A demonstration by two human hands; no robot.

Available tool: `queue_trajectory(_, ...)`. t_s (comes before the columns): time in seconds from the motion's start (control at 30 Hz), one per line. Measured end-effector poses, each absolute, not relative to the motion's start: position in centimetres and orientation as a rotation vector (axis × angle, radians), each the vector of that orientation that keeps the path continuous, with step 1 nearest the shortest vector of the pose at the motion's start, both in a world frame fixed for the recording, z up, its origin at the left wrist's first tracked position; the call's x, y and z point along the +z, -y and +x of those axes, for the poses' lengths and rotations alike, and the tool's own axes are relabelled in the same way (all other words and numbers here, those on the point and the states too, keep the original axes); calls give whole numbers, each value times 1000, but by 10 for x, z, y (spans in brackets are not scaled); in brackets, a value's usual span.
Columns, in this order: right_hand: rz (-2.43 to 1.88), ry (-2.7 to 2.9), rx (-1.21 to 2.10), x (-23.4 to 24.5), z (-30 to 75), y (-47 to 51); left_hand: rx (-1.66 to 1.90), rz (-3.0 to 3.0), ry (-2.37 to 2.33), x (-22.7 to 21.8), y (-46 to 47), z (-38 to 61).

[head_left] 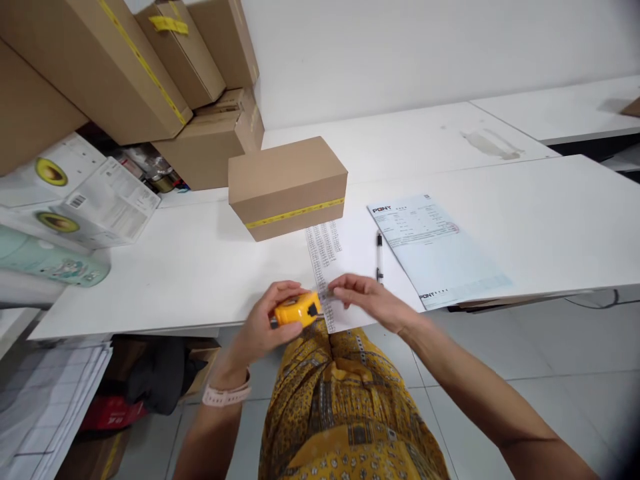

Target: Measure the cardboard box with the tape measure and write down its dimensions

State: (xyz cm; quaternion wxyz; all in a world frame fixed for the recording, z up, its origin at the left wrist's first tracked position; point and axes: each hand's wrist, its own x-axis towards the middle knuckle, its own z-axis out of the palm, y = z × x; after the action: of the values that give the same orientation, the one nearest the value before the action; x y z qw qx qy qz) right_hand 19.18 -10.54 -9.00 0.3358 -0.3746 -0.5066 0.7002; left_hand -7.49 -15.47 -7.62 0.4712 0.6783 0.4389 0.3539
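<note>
My left hand is wrapped around a small yellow tape measure at the near edge of the white table. My right hand pinches at the tape measure's tip, fingers pressed together just right of its case. Both hands hover over a printed sheet with columns of small text. A cardboard box with a yellow tape band stands on the table just beyond the sheet.
A black pen lies right of the sheet, beside a pale blue form. Large cardboard boxes are stacked at the back left, with white avocado-printed boxes and a mint green bottle below them. Stacked papers sit lower left.
</note>
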Motion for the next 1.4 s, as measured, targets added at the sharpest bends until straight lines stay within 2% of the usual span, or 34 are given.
queue_trajectory(0.17, -1092, 1098, 1482, -44, 248, 16, 1152, 1365, -1259, -31, 85, -145)
queue_trajectory(0.3, -1043, 895, 1455, -9, 264, -67, 1499, 1170, -1173, 6, 12, -190)
queue_trajectory(0.43, -1163, 934, 1329, 5, 237, -122, 1565, 1041, -1198, 22, -39, -204)
queue_trajectory(0.6, -1331, 947, 1148, 2, 202, -160, 1567, 1000, -1278, 25, -64, -209)
queue_trajectory(1.17, -1508, 1226, 1197, -16, 153, -170, 1427, 1026, -1256, 16, -82, -213)
queue_trajectory(1.4, -1565, 1273, 1113, -15, 155, -167, 1412, 1056, -1280, 14, -79, -215)
